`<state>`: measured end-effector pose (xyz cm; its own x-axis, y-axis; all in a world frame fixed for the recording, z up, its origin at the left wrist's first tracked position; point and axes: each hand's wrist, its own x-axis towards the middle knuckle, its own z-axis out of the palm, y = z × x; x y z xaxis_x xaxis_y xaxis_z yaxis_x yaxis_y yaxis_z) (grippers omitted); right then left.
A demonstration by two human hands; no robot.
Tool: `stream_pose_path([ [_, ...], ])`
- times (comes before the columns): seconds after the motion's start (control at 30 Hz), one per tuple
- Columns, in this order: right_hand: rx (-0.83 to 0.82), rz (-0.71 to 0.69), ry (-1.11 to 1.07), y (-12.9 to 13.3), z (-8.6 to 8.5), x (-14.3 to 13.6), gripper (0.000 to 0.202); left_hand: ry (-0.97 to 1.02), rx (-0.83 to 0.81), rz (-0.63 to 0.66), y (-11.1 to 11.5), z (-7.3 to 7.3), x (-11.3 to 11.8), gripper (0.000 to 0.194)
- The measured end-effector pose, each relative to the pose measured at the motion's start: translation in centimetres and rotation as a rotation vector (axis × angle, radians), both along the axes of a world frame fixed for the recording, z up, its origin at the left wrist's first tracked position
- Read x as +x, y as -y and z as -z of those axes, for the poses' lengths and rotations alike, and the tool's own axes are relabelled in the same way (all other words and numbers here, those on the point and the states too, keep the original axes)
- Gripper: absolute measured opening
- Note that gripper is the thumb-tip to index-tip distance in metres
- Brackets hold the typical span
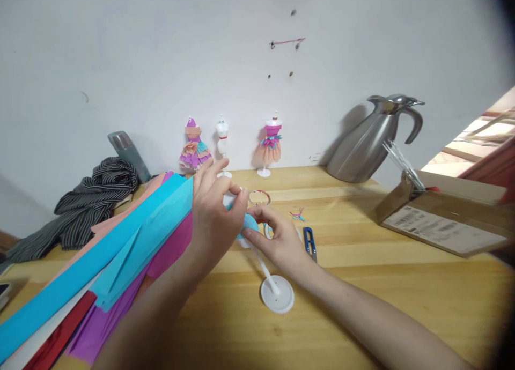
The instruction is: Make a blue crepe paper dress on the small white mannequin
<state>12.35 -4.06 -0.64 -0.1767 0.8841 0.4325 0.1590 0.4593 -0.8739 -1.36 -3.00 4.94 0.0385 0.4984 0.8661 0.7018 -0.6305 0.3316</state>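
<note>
A small white dress form (263,268) is held tilted over the table, its round base toward me. Light-blue crepe paper (251,222) covers part of its body. My right hand (277,235) grips the form low on its body, thumb and fingers pressing the paper against it. At the upper end, my left hand (217,206) is closed, thumb and forefinger pinched at the crepe paper; the other fingers are raised. Between my hands most of the form is hidden. Blue thread snips (309,244) lie right of my right hand.
Crepe paper strips (96,252) spread at left, beside a striped cloth (98,198) and a bottle (129,155). Dress forms (269,142) stand along the wall. A steel jug (368,145) and a cardboard box (446,214) are right. A bracelet-like ring (259,193) and scraps (298,215) lie mid-table.
</note>
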Motion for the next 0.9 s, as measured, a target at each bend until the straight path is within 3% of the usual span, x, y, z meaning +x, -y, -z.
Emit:
stream_pose_path([
  [0.1, -0.034, -0.021, -0.073, -0.5, 0.2, 0.2, 0.015, 0.158, -0.036, 0.044, 0.0, -0.4, -0.6, 0.004],
  [0.3, -0.196, -0.215, -0.396, -1.8, 0.5, 1.0, 0.032, 0.603, -0.181, 0.202, -0.3, -0.9, -1.5, 0.021],
  [0.47, -0.197, -0.259, -0.525, -3.0, 1.1, 1.3, 0.034, 0.748, -0.549, 0.336, -1.6, 0.1, -1.5, 0.022],
  [0.6, -0.161, -0.242, -0.489, -3.4, 1.6, 1.4, 0.035, 0.814, -0.938, 0.592, -2.7, 1.6, -1.6, 0.025],
  [0.67, -0.147, -0.227, -0.473, -3.4, 1.6, 1.4, 0.034, 0.785, -1.057, 0.726, -3.0, 2.4, -1.6, 0.029],
  [0.73, -0.149, -0.204, -0.465, -3.5, 1.5, 1.5, 0.034, 0.777, -1.092, 0.804, -3.1, 3.1, -1.5, 0.028],
  [0.9, -0.154, -0.119, -0.497, -3.9, 1.6, 1.7, 0.037, 0.806, -0.973, 0.921, -3.0, 4.7, -0.9, 0.027],
])
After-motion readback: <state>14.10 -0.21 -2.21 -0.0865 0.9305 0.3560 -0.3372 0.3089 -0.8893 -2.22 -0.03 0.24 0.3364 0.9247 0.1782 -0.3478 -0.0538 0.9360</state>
